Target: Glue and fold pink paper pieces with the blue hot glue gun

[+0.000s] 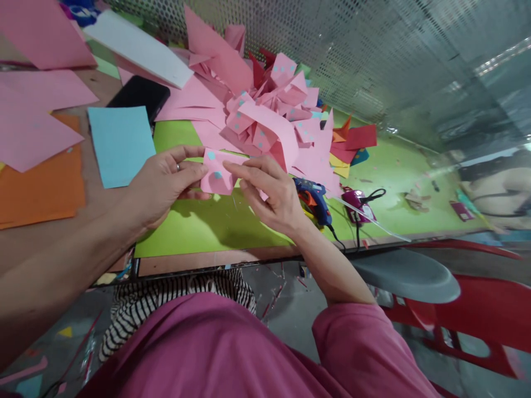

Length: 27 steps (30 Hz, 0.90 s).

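Above the green table sheet (249, 232) is a small pink paper piece (218, 179) with light blue squares on it. My left hand (168, 174) grips its left edge between thumb and fingers. On the piece's right side rest the fingertips of my right hand (271, 193); whether they pinch it or only press on it is hard to tell. Just beyond lies a heap of pink paper pieces (265, 119), several of them with blue squares. A blue glue gun (313, 199) lies right of my right hand. Left of my left hand is a light blue paper sheet (120, 143).
A black phone (139, 97) lies behind the blue sheet. Orange paper (41, 188) and pink sheets cover the left side. A purple corded device (359, 205) sits to the right. Behind stands a perforated metal panel (352, 61); red chairs (477, 309) are at the lower right.
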{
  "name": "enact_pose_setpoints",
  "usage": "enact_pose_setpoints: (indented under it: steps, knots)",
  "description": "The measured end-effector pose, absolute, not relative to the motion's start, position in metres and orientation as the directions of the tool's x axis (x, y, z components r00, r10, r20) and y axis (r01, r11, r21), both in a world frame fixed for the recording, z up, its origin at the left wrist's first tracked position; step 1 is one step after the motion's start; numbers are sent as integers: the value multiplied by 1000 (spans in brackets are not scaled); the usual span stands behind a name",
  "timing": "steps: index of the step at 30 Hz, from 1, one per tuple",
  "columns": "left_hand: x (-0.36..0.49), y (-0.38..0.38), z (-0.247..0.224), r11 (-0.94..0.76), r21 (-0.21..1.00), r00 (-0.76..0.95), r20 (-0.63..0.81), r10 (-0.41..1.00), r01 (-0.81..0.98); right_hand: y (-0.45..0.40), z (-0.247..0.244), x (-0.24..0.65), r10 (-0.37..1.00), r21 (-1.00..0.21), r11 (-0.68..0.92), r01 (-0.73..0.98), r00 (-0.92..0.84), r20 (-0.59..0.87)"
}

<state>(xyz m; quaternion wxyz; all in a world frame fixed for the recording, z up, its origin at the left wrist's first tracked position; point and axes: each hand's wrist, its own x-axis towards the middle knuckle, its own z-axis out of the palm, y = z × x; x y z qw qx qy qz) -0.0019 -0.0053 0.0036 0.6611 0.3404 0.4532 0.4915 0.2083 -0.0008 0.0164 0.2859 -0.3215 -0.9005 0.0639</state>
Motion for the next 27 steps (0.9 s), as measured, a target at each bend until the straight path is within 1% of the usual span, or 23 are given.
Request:
enact_pose_setpoints:
  steps: [2,5,7,8,10,12,14,15,16,18,20,21,24,27]
  knots:
    - [-1,-6,4,295,885,108,-274,956,-360,-1,17,210,613,-301,785,541,-608,505]
    - [-1,-5,5,300,881,85,-289,953,-366,-7,19,213,587,-210,787,580,-598,545]
    - [-1,-4,6,302,879,59,-302,951,-368,-17,24,220,611,-145,740,657,-566,553]
    - [-2,-3,6,308,876,48,-313,948,-370,-24,27,226,645,-116,689,716,-531,549]
    - [-2,-2,7,327,867,31,-341,940,-376,-38,34,246,733,-58,524,850,-415,539]
    - [-1,-1,8,353,856,19,-374,927,-377,-51,38,273,811,20,293,956,-259,524]
    - [0,-1,9,375,852,9,-399,917,-365,-62,39,304,869,65,39,997,-66,490]
    - [1,0,9,381,853,3,-406,914,-356,-66,37,319,888,81,-51,995,8,460]
    - [2,0,10,383,855,-4,-410,912,-349,-69,33,332,904,80,-119,990,75,421]
    - [2,0,10,380,861,-14,-409,913,-337,-71,26,351,944,50,-204,978,182,275]
    - [2,0,8,371,868,-12,-397,918,-329,-71,19,360,967,5,-226,974,224,124]
    - [2,0,7,365,872,-5,-388,922,-327,-69,17,362,970,-20,-231,973,232,71]
    - [0,1,2,334,882,4,-353,936,-331,-64,18,363,963,-93,-268,959,269,-7]
    - [-1,1,-1,336,894,35,-341,939,-297,-55,22,364,963,-143,-268,953,266,-34]
